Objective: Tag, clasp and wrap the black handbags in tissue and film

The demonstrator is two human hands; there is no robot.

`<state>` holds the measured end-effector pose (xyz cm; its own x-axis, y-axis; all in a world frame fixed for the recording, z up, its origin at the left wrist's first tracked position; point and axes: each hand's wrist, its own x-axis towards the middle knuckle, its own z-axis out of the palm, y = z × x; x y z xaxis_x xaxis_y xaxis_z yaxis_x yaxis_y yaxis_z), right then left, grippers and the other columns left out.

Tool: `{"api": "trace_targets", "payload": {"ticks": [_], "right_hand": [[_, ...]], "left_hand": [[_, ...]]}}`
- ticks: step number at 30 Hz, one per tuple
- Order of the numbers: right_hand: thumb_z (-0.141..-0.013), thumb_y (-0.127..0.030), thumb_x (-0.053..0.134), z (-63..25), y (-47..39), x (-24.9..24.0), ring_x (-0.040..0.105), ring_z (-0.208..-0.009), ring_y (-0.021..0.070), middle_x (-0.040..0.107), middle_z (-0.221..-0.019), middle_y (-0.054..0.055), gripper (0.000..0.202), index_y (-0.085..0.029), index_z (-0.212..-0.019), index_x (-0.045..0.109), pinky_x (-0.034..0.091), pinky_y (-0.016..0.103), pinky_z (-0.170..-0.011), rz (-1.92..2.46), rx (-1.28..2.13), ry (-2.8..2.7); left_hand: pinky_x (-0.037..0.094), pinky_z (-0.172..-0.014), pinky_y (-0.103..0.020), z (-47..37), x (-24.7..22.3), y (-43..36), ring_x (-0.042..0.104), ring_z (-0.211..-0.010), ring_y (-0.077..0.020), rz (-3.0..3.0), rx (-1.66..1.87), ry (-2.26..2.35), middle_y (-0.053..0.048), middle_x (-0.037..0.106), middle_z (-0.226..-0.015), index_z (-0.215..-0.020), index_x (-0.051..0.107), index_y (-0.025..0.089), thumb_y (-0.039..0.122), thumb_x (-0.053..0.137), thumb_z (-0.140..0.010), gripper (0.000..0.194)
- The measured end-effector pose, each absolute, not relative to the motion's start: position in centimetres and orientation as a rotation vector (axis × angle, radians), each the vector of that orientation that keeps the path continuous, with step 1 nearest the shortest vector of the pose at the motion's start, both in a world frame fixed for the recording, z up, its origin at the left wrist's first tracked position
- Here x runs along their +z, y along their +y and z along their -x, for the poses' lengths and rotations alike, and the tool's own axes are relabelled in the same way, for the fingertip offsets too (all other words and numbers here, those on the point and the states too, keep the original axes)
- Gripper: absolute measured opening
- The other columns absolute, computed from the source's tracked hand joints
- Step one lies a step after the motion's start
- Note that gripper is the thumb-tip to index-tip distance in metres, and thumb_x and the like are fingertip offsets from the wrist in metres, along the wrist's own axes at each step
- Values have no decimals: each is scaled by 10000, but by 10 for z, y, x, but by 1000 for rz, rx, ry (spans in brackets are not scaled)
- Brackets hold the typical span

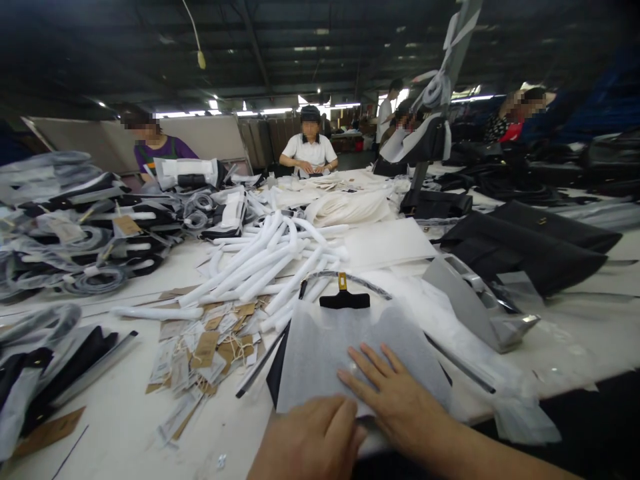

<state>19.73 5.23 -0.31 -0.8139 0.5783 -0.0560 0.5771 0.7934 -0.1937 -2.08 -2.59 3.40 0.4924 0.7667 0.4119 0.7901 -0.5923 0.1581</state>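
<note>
A black bag [277, 377] lies on the white table, mostly covered by a translucent white sheet [320, 347]. Its black tab [345, 301] with a gold clasp [342, 281] sticks out past the sheet's far edge. My right hand [395, 393] rests flat on the sheet, fingers spread. Near the sheet's lower edge, my left hand [313, 437] is closed with its fingers curled; whatever it may hold is hidden. A thin dark strap in clear wrap arches behind the tab.
White foam tubes [260, 260] are heaped beyond the bag, with paper tags [205, 347] to the left. Wrapped bags [75, 227] are piled at far left. A tape dispenser [480, 300] and black bags [520, 247] stand right. A person in white [310, 150] sits across the table.
</note>
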Motion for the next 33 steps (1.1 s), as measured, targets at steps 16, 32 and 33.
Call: {"api": "trace_targets", "payload": {"ticks": [16,32,33], "right_hand": [[-965,-133,439,-209,59,-3,532,-1315,240,599,-1375,105,441,-228,-1382,549,353,525,-1178,964,574,-2541],[-833,3,403,-216,67,-3,491,-1363,237,578,-1415,126,599,-206,-1371,565,364,550,-1154,832,522,-2790],[-843,1,400,-216,69,-4,488,-1365,227,573,-1425,118,598,-210,-1380,558,373,532,-1154,833,496,-2803]], "left_hand": [[418,-1147,-482,27,-22,37,545,-1318,-243,2896,-898,-1680,-93,596,-1400,-1381,456,215,309,546,-979,423],[416,-1150,-465,28,-22,40,487,-1373,-236,2895,-776,-1662,-111,541,-1461,-1457,395,180,280,561,-965,529],[405,-1158,-469,27,-21,41,440,-1408,-241,2885,-730,-1631,-101,518,-1485,-1471,386,184,275,542,-973,529]]}}
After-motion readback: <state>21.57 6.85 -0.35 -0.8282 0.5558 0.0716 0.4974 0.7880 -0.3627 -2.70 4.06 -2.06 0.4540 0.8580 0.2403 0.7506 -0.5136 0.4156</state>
